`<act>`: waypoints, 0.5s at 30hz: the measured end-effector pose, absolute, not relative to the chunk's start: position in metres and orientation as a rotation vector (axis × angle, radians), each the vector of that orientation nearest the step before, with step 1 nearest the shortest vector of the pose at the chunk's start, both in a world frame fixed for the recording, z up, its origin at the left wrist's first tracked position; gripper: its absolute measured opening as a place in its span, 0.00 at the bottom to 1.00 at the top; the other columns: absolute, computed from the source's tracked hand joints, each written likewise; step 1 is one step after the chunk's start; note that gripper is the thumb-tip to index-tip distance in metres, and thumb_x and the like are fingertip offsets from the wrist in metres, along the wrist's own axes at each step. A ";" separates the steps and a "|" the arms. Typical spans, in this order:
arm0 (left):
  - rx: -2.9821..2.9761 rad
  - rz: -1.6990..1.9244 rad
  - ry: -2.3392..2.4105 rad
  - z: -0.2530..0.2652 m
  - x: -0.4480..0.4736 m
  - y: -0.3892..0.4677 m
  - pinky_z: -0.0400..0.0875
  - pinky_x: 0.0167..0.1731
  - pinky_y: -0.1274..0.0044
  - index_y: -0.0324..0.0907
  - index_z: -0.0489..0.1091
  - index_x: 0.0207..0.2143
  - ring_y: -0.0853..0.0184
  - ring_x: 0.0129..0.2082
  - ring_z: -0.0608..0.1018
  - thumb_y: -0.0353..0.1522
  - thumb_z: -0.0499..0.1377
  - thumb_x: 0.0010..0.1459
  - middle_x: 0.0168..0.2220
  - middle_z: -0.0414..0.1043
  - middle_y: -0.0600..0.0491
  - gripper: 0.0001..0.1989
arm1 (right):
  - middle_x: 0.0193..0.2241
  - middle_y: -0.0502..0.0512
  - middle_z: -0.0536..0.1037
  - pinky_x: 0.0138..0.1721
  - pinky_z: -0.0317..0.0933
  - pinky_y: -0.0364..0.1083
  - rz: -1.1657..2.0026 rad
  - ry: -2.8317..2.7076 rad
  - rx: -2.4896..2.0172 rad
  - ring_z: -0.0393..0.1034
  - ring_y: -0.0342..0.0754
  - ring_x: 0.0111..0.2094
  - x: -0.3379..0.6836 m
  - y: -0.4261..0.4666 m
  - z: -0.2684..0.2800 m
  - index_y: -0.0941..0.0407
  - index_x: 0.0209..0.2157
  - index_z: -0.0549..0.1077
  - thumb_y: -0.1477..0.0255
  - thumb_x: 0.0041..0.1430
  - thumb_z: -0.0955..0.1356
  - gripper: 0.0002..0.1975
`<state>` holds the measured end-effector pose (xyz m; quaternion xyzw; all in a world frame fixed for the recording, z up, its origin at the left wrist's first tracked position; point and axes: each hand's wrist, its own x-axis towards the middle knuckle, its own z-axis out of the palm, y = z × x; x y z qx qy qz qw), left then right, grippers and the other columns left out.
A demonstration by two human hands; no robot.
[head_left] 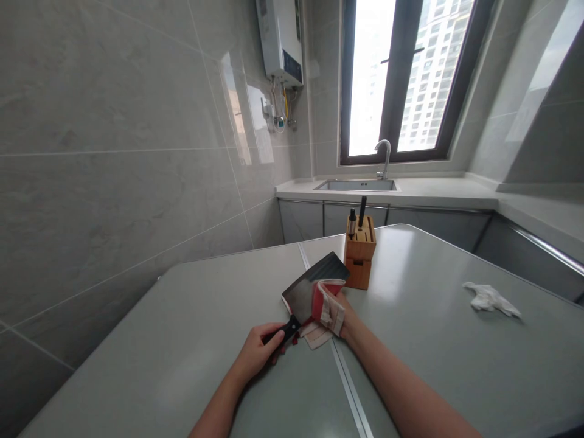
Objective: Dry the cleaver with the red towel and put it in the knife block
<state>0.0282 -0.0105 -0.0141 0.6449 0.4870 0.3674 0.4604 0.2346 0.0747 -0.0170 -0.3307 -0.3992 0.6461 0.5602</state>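
Observation:
My left hand grips the black handle of a cleaver, whose wide steel blade points up and away over the grey table. My right hand presses a red and white striped cloth against the lower right of the blade. Part of the cloth hangs below the blade and touches the table. A wooden knife block with two dark handles sticking out stands just behind the blade's tip.
A crumpled white rag lies on the table at the right. Behind are a counter with a sink and tap under a window. A tiled wall runs along the left, with a water heater mounted high.

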 end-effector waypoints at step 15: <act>1.631 0.902 1.226 -0.011 0.030 -0.012 0.56 0.14 0.83 0.36 0.72 0.44 0.75 0.14 0.63 0.45 0.52 0.56 0.20 0.68 0.53 0.23 | 0.23 0.52 0.77 0.27 0.67 0.44 1.700 -0.869 -0.762 0.72 0.45 0.23 0.231 0.064 -0.010 0.57 0.32 0.69 0.59 0.42 0.72 0.19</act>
